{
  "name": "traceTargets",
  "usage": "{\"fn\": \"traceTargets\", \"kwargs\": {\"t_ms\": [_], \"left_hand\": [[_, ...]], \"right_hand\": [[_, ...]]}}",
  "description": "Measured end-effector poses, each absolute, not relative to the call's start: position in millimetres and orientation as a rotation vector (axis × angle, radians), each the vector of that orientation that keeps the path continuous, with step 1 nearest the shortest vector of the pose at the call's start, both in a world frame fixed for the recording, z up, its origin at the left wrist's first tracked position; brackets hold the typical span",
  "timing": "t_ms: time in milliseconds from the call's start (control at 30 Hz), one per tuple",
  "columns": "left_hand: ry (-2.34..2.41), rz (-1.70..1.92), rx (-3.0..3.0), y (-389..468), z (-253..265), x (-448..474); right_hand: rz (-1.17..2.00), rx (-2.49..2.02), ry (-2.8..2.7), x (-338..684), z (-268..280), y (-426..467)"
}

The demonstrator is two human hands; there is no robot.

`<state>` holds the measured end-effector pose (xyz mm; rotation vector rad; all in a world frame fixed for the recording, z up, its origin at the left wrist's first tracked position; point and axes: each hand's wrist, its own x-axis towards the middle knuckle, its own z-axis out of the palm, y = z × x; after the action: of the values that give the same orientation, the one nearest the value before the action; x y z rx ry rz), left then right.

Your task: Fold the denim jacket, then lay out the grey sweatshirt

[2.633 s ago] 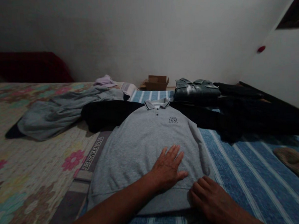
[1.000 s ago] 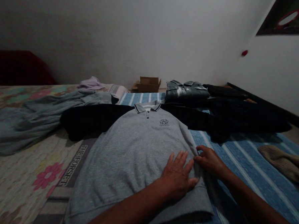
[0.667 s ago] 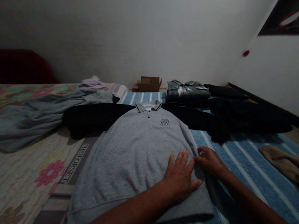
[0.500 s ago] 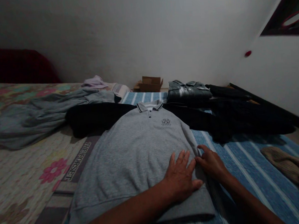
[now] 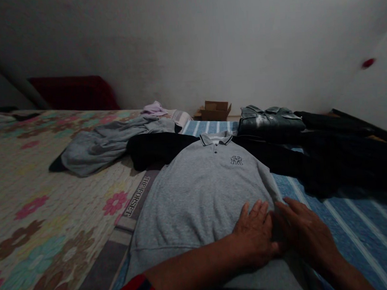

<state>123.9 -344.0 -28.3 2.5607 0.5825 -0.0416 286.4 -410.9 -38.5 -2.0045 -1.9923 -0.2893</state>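
A grey polo shirt [image 5: 196, 196] with black sleeves lies spread out, its collar away from me and a dark monogram on the chest. My left hand [image 5: 254, 232] rests flat on its lower right part, fingers stretched out. Beside it, at the shirt's right side edge, is my right hand [image 5: 310, 232], with fingers extended towards the cloth. I see no fold gripped in it, though its fingertips are dim. My left forearm covers part of the shirt's hem.
The shirt lies across a blue striped sheet [image 5: 340, 228] and a floral bedspread [image 5: 70, 203]. A crumpled grey garment [image 5: 112, 145] is at left. Behind are a cardboard box [image 5: 215, 111] and a folded denim jacket [image 5: 270, 120]; dark clothes [image 5: 349, 150] lie at right.
The view has turned left, so everything sits further right in the picture. My left hand stays flat on the shirt; my right hand remains at its side edge, its fingers now straighter.
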Motion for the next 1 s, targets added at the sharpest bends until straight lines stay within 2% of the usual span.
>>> {"fn": "traceTargets", "kwargs": {"t_ms": [267, 567, 800, 1000], "left_hand": [[0.860, -0.061, 2.675, -323, -21, 71], [1.038, -0.050, 2.615, -320, -26, 39], [0.993, -0.008, 2.608, -320, -33, 35], [1.034, -0.113, 2.567, -318, -9, 27]], "right_hand": [[0.090, -1.685, -2.041, 231, -20, -377], [0.054, -1.861, -2.333, 221, -72, -361], [0.028, -1.866, -2.337, 229, -77, -366], [0.095, -1.908, -2.349, 223, -61, -364]]}}
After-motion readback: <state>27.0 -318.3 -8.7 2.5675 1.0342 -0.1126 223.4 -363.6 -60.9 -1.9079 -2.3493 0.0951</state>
